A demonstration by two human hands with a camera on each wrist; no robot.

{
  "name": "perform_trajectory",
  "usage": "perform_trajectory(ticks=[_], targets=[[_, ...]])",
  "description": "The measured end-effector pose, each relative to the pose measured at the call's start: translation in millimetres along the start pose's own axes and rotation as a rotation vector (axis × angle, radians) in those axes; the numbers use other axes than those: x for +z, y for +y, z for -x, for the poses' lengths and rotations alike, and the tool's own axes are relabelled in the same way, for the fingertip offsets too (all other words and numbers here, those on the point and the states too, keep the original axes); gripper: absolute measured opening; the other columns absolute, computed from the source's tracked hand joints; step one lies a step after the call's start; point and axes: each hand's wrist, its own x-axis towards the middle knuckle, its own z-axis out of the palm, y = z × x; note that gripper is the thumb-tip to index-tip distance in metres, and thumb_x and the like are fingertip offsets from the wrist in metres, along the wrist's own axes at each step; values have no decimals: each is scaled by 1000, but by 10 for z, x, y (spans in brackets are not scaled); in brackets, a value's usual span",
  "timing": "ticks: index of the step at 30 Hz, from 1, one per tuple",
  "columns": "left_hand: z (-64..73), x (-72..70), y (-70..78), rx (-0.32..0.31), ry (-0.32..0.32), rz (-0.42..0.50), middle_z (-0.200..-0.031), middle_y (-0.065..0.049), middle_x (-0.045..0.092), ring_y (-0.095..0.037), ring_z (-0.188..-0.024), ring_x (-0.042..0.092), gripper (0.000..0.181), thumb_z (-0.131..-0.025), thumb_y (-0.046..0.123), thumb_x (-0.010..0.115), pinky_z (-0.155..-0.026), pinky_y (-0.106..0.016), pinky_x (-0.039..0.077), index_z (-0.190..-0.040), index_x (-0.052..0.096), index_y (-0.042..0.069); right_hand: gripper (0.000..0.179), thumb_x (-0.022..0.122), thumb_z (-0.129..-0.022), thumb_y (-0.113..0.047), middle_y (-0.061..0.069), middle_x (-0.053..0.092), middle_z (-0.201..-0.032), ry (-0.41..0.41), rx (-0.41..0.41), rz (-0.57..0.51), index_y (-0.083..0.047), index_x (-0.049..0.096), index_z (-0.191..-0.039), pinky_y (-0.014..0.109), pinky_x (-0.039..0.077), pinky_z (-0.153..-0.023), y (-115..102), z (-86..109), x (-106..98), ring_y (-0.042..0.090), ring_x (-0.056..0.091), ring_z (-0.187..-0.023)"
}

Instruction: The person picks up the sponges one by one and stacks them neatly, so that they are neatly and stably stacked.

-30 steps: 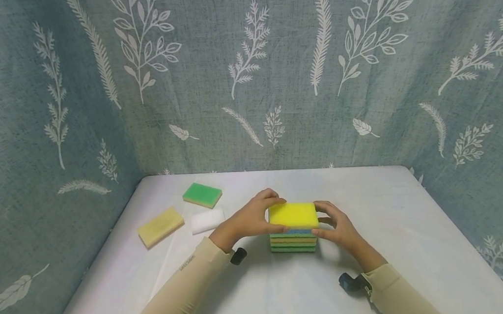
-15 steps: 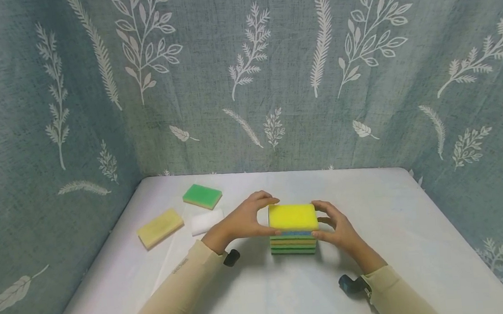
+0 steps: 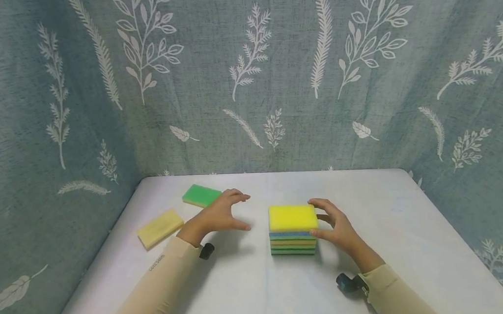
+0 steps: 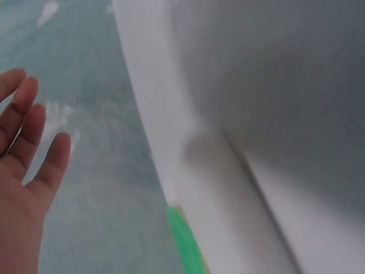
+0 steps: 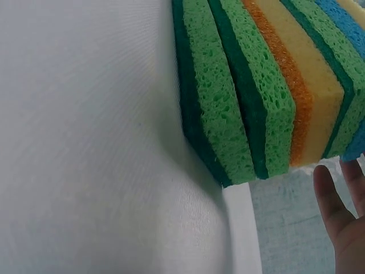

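Observation:
Sponges lie flat in a neat stack (image 5: 217,91) on the white table, with green, orange-and-cream and blue layers under a bright yellow sponge (image 3: 292,217) on top. At the stack's right end, my right hand (image 3: 339,229) holds the yellow sponge, index finger at its back edge and thumb at its front corner. My left hand (image 3: 215,216) hovers left of the stack, thumb and fingers spread apart with nothing between them. Behind it a green sponge (image 3: 201,194) shows partly, also at the lower edge of the left wrist view. The white sponge is hidden by the left hand.
A tan sponge (image 3: 160,229) lies on the left part of the white table (image 3: 370,197), beside the left forearm. A blue-grey leaf-patterned cloth (image 3: 245,78) hangs along the back and both sides. A dark wrist camera (image 3: 352,284) sits on the right wrist.
My left hand has let go of the yellow sponge and moved left, now covering the white sponge. My right hand stays at the stack, shifted slightly left. The stack remains in place.

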Motion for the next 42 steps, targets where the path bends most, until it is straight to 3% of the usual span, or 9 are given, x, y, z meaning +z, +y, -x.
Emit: perform_trajectory(ticks=[6, 13, 17, 22, 25, 29, 33, 37, 42], targets=[[97, -140, -295, -67, -2, -25, -131, -5, 50, -25, -122, 46, 82, -70, 44, 86, -101, -45, 40, -137, 56, 10, 65, 75, -80, 0, 19, 47, -138, 10, 12, 22, 4, 46, -137, 57, 40, -99, -43, -11, 35, 40, 41, -129], [175, -288, -575, -127, -31, -13, -145, -15, 43, -36, -135, 36, 83, -73, 45, 84, -105, -56, 33, -140, 53, 8, 63, 73, -80, 3, 21, 48, -136, 10, -1, 25, 5, 46, -137, 55, 41, -99, -26, -7, 46, 39, 43, -127], [163, -383, -723, -212, -32, 89, -143, -14, 45, -37, -134, 36, 80, -73, 38, 85, -105, -57, 32, -140, 52, 9, 64, 73, -80, 3, 21, 48, -137, 12, -4, 22, 5, 46, -137, 54, 42, -99, -12, -4, 40, 40, 43, -127], [182, -460, -888, -387, 3, 338, -142, -8, 42, -32, -128, 38, 76, -73, 26, 87, -104, -54, 33, -140, 52, 17, 63, 73, -80, 3, 20, 48, -137, 8, -5, 25, 6, 46, -137, 56, 42, -98, -9, 3, 43, 40, 43, -127], [174, -484, -985, -464, 22, 407, -143, -6, 39, -30, -128, 36, 75, -74, 24, 87, -105, -53, 31, -141, 52, 21, 63, 73, -80, 2, 19, 48, -137, 9, 3, 28, 5, 46, -137, 58, 41, -98, -19, 5, 49, 40, 43, -127], [124, -510, -1104, -487, 28, 361, -144, -8, 39, -31, -130, 35, 79, -72, 27, 88, -107, -55, 29, -141, 51, 20, 63, 73, -81, 1, 19, 48, -138, 5, 13, 25, 5, 46, -138, 58, 40, -98, -25, 8, 53, 39, 42, -127], [47, -517, -1222, -472, 14, 238, -145, -11, 39, -32, -132, 36, 83, -69, 33, 89, -108, -55, 29, -142, 51, 19, 63, 73, -81, 0, 19, 48, -138, 4, 18, 28, 4, 46, -138, 58, 40, -99, -29, 12, 51, 38, 42, -128], [-28, -516, -1326, -401, -26, 49, -143, -17, 40, -36, -128, 39, 82, -70, 37, 88, -104, -56, 34, -141, 53, 12, 63, 74, -81, 0, 19, 47, -138, 7, 16, 23, 4, 46, -138, 58, 40, -99, -40, 15, 49, 39, 42, -128], [-73, -509, -1375, -334, -26, -100, -136, -19, 45, -38, -123, 39, 77, -69, 31, 89, -100, -57, 37, -136, 57, 9, 63, 74, -81, -2, 20, 47, -138, 7, 21, 30, 3, 46, -138, 58, 40, -99, -53, 22, 44, 40, 42, -128]])
